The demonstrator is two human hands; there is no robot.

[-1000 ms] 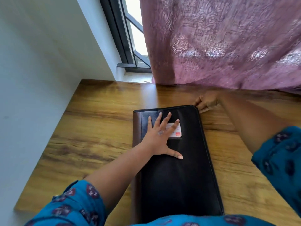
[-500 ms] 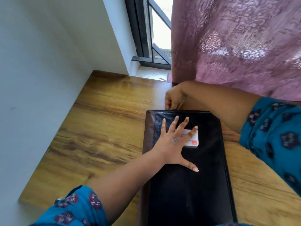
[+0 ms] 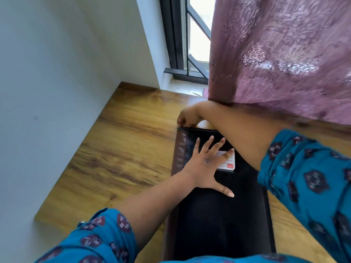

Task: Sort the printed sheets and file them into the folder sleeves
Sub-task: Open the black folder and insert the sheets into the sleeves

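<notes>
A black zip folder with a brown spine lies closed on the wooden table, long side running away from me. A white label with a red mark sits on its cover. My left hand presses flat on the cover with fingers spread, partly over the label. My right hand reaches across to the folder's far left corner, its fingertips pinching something small at the zip edge; what they hold is too small to see. No printed sheets are visible.
A grey wall borders the table on the left. A purple patterned curtain hangs over the table's far right side. A dark-framed window and its sill stand behind the far edge.
My right hand has travelled along the folder's far edge, from its right corner to its left corner. The left hand has stayed flat on the cover. The camera has turned left.
</notes>
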